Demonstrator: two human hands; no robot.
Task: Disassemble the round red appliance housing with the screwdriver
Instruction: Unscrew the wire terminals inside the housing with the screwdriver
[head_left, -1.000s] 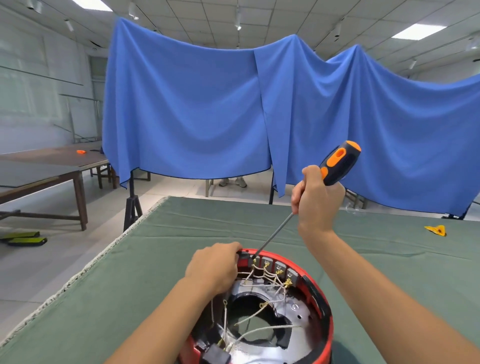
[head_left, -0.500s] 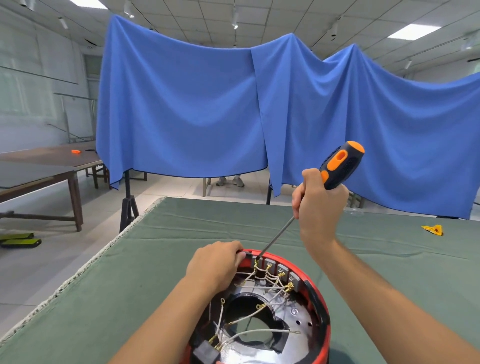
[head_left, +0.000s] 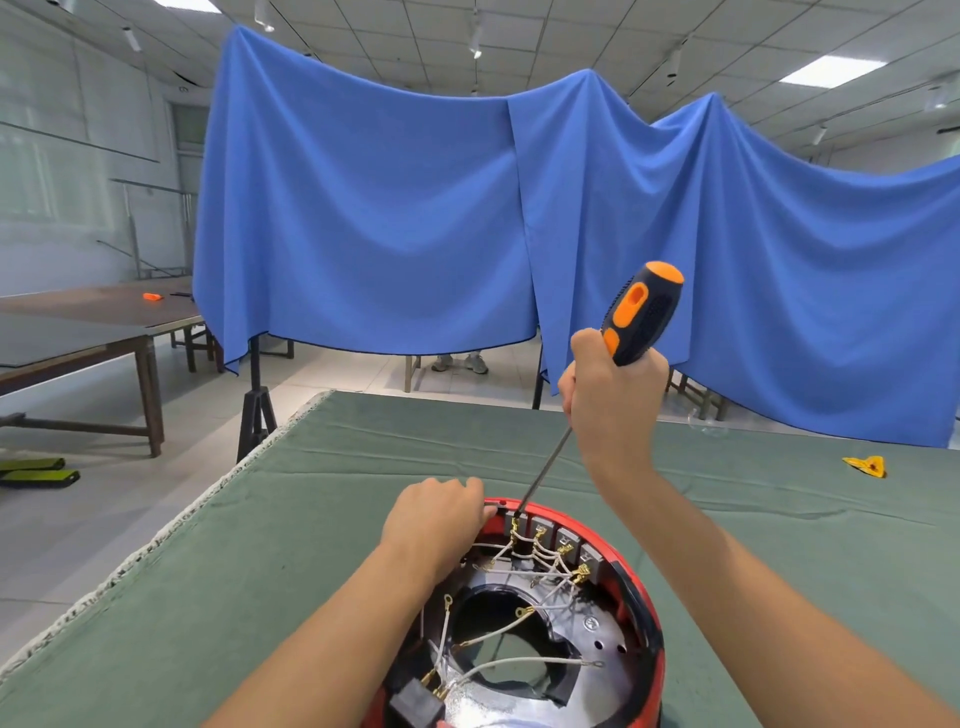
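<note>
Green cloth (head_left: 311, 519) underneath, our right hand (head_left: 613, 400) grips the screwdriver (head_left: 641, 317); left hand (head_left: 434, 519) fingers curl over the red housing (head_left: 647, 608) rim.

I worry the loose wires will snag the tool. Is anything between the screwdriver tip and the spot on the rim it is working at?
Nothing visible. The screwdriver shaft runs clear down to the red housing far rim; white wires hang just below the tip, and the left hand grips the rim beside it.

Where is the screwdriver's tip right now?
In the head view, low and centre: the screwdriver, gripped by the right hand, has its tip at the red housing's far inner rim, just right of the left hand.
</note>
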